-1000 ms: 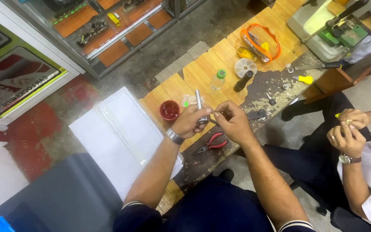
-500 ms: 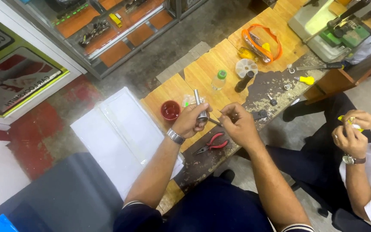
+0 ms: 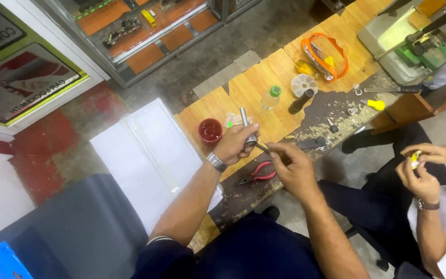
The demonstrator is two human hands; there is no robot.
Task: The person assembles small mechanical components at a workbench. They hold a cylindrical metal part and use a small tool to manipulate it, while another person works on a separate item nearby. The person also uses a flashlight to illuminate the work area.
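Gripping a metal cylinder (image 3: pixel 247 125) upright in a closed fist, the left hand (image 3: pixel 236 144) is steadying it above the near edge of the wooden bench (image 3: pixel 264 88), while the right hand (image 3: pixel 294 166) is pinching a thin tool (image 3: pixel 262 148) whose tip is meeting the cylinder's lower end. Just beneath the hands, one pair of red-handled pliers (image 3: pixel 258 176) is lying on the worn dark strip of the bench. Left of the fist, one red cup (image 3: pixel 210 130) is standing. Farther along are lying one small clear bottle with a green cap (image 3: pixel 271 98), one white fan-like disc (image 3: pixel 304 84), one yellow-handled tool (image 3: pixel 374 104) and one pair of orange safety glasses (image 3: pixel 324 56). As I judge it, the thin tool could slip off the rounded metal and jab the left fingers, since both pieces are being held in the air unsupported. At the right, another person's two hands (image 3: pixel 424 168) are working a small yellow thing.
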